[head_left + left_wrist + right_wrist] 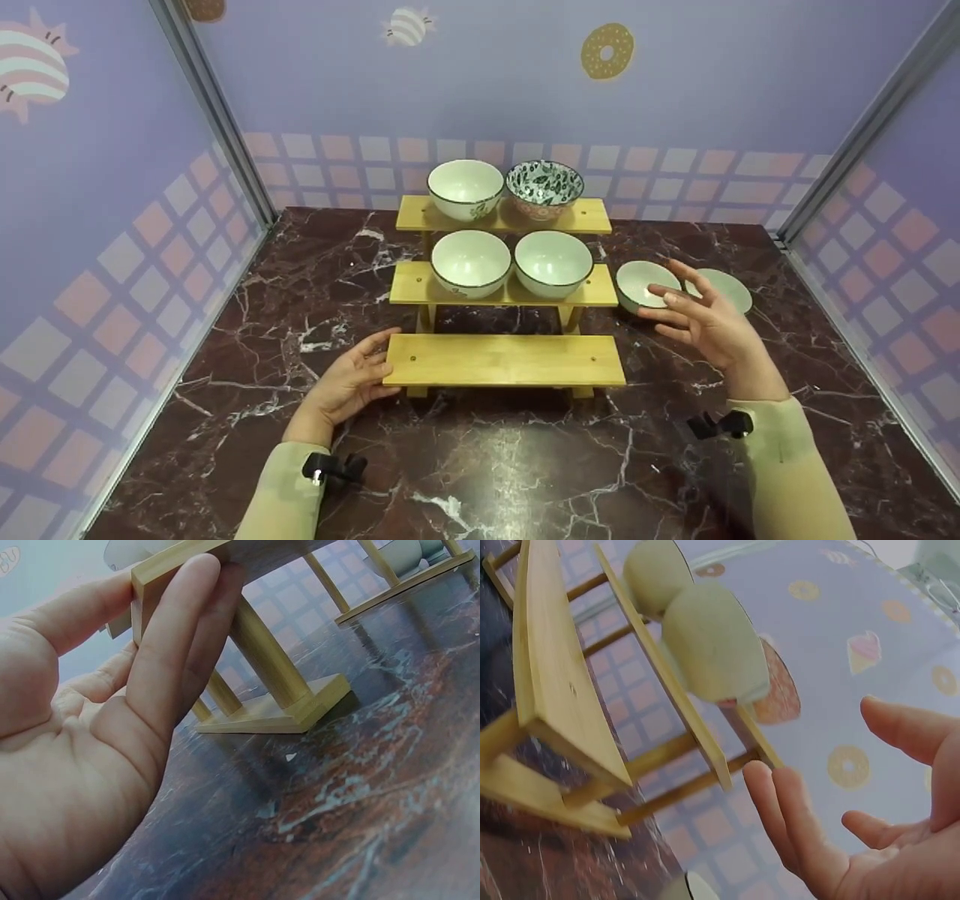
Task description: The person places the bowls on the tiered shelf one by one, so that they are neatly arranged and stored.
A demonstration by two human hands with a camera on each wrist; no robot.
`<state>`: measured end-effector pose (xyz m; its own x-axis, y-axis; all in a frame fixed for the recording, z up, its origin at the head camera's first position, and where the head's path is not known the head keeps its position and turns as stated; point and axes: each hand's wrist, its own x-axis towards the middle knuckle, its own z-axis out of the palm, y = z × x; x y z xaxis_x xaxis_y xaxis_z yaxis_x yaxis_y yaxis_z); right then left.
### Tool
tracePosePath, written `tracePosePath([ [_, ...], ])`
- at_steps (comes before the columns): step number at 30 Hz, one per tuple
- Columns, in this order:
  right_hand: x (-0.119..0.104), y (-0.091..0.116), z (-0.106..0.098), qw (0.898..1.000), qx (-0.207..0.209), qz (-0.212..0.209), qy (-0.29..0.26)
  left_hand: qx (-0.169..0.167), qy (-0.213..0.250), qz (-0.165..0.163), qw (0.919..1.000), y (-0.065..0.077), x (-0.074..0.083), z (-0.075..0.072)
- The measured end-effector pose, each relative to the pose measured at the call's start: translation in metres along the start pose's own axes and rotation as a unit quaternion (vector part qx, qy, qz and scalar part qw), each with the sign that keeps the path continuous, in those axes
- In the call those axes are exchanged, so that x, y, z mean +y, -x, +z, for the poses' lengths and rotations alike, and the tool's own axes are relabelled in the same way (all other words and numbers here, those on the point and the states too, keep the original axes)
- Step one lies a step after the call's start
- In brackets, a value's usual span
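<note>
A three-tier wooden display stand (506,360) stands mid-table. My left hand (349,384) grips the left end of its lowest board, and the left wrist view shows fingers (161,652) against the board's underside. On the middle tier sit two pale bowls, a white bowl (471,262) and a greenish bowl (553,262). The top tier carries another white bowl (465,187) and a patterned bowl (545,187). Holding nothing, my right hand (712,330) is raised with spread fingers to the right of the stand, overlapping two more bowls, a nearer one (637,279) and a farther one (727,289).
Dark marbled table (510,480) extends around the stand. Purple panels with a tile pattern enclose the back (495,90) and both sides. Metal posts (225,112) rise at the back corners.
</note>
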<state>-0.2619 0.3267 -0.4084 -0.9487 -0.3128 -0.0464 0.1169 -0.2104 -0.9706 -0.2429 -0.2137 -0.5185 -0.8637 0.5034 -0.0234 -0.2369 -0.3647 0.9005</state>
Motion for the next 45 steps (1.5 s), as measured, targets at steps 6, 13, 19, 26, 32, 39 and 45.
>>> tracePosePath([
  [6,0.004,0.008,-0.02,0.998,0.052,0.021,-0.023,-0.004,0.002,0.002,1.0,0.0,-0.001,0.0],
  [13,0.014,0.01,-0.042,0.991,0.127,0.052,-0.001,-0.009,0.009,0.007,0.9999,0.001,0.0,0.0],
  [19,0.024,0.009,-0.055,0.979,0.193,0.059,0.033,-0.008,0.01,0.008,0.9999,0.001,0.001,0.0],
  [26,0.032,0.006,-0.063,0.953,0.287,0.07,0.068,-0.006,0.008,0.006,0.9999,0.001,0.0,0.0],
  [32,0.036,-0.001,-0.067,0.92,0.381,0.065,0.067,-0.001,-0.002,0.003,1.0,0.001,0.001,0.0],
  [39,0.047,-0.011,-0.075,0.906,0.412,0.063,0.076,0.003,-0.009,0.001,1.0,0.0,0.0,-0.001],
  [45,0.059,-0.019,-0.084,0.905,0.414,0.066,0.067,0.002,-0.01,0.003,0.9999,0.0,0.0,-0.001],
])
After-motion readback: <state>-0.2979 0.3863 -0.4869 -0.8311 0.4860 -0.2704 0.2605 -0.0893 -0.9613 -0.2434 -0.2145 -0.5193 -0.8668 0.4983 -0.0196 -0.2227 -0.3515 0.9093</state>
